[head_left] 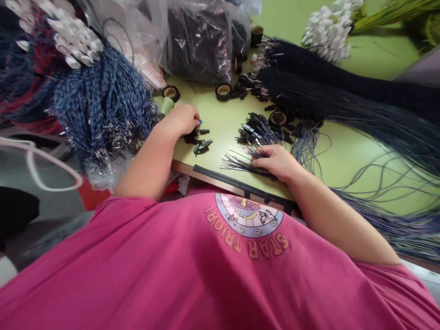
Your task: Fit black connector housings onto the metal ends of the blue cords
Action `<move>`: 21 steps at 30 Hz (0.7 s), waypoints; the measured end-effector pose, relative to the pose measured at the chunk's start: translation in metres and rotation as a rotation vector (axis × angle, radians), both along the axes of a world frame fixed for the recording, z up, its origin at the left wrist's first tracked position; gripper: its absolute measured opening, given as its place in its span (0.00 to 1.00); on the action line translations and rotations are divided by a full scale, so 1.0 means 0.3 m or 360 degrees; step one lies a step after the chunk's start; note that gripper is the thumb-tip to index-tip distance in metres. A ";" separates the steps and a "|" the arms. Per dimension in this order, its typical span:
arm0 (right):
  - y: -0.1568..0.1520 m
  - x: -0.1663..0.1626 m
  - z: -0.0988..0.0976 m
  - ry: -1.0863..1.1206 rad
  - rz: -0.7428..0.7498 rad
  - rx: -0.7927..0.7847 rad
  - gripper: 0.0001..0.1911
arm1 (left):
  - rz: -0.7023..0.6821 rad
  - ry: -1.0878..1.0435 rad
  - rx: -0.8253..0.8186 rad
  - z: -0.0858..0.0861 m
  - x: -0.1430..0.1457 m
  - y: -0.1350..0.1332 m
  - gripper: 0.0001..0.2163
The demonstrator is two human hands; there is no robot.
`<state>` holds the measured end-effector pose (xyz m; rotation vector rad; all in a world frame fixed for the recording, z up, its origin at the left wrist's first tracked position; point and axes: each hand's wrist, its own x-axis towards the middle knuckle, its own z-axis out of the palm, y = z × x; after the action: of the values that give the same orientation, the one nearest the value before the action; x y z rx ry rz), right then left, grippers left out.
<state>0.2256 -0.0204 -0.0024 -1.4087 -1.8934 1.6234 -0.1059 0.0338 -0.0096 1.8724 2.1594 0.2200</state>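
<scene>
My left hand (183, 120) is at the left of the table with its fingers closed in a pinch. A tiny bit of blue shows at the fingertips; what it is, I cannot make out. Small black connector housings (203, 147) lie just under and beside that hand. My right hand (274, 160), closed near the table's front edge, grips a bunch of thin dark wires (240, 161) whose metal-tipped ends point left. Right behind it is a pile of black connectors (252, 128) with wires attached.
Rolls of black tape (223, 91) lie farther back on the green table (213, 110). Twisted blue wires (99, 96) hang at the left. Long black wires (343, 96) stretch across the right. Behind stand a plastic bag (199, 41) and white connectors (328, 30).
</scene>
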 end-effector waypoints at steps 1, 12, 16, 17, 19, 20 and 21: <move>0.002 0.002 -0.001 0.0041 -0.0012 -0.0014 0.07 | -0.0007 -0.0037 0.0050 0.002 0.012 -0.005 0.03; 0.014 0.014 -0.004 0.0439 -0.0212 -0.0245 0.08 | -0.0323 -0.1171 -0.0121 0.098 0.323 -0.176 0.07; 0.020 0.021 -0.012 0.0512 -0.0289 -0.0220 0.09 | -0.0323 -0.1623 -0.0318 0.064 0.383 -0.210 0.09; 0.020 0.022 -0.013 0.0502 -0.0287 -0.0208 0.10 | -0.0286 -0.1732 -0.0344 0.053 0.389 -0.215 0.09; 0.017 0.024 -0.012 0.0463 -0.0260 -0.0182 0.10 | -0.0232 -0.1902 -0.0423 0.032 0.397 -0.223 0.09; 0.015 0.023 -0.010 0.0432 -0.0251 -0.0164 0.10 | -0.0221 -0.1960 -0.0466 0.022 0.400 -0.225 0.10; 0.014 0.022 -0.008 0.0399 -0.0254 -0.0145 0.09 | -0.0212 -0.1999 -0.0492 0.014 0.403 -0.227 0.11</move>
<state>0.2322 -0.0163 -0.0048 -1.2842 -1.5469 1.7344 0.0149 -0.0343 -0.0055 1.1325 1.1041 0.7357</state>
